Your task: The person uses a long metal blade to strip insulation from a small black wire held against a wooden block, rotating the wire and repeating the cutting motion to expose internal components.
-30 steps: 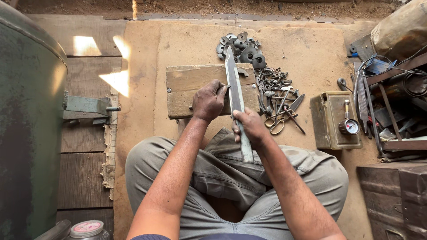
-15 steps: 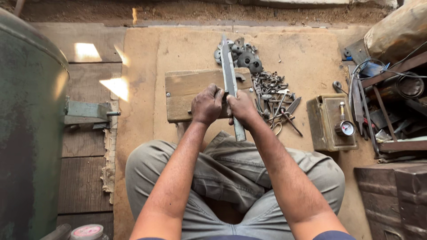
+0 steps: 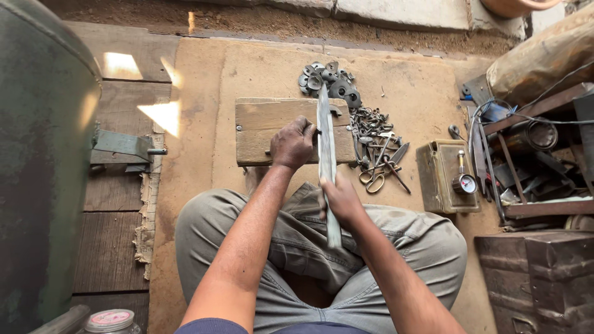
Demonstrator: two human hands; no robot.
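Two bare hands work one long metal file [image 3: 326,142], which runs from about 12 o'clock down to 6 o'clock across the middle of the view. The right hand [image 3: 340,198] has its grip closed around the file's near end, fingers wrapped round it just above the person's crossed legs. The left hand [image 3: 292,143] sits at 11 o'clock from the right one, knuckles up, its fingers curled shut and pressed against the file's left edge; a small thing may be pinched there against the wooden block [image 3: 266,130], but it is too hidden to tell. The file lies across the right part of that block, its far tip reaching past the block's top edge toward a heap of dark metal washers [image 3: 331,83] at 12 o'clock.

At 3 o'clock from the block lies a scatter of small metal parts and a pair of scissors [image 3: 374,173]. Farther toward 3 o'clock stands a greenish metal box [image 3: 440,179] with a round gauge [image 3: 464,182] on it. All of this rests on a tan mat [image 3: 272,62] on the floor. At 9 o'clock a large green drum [image 3: 37,173] fills the left edge.
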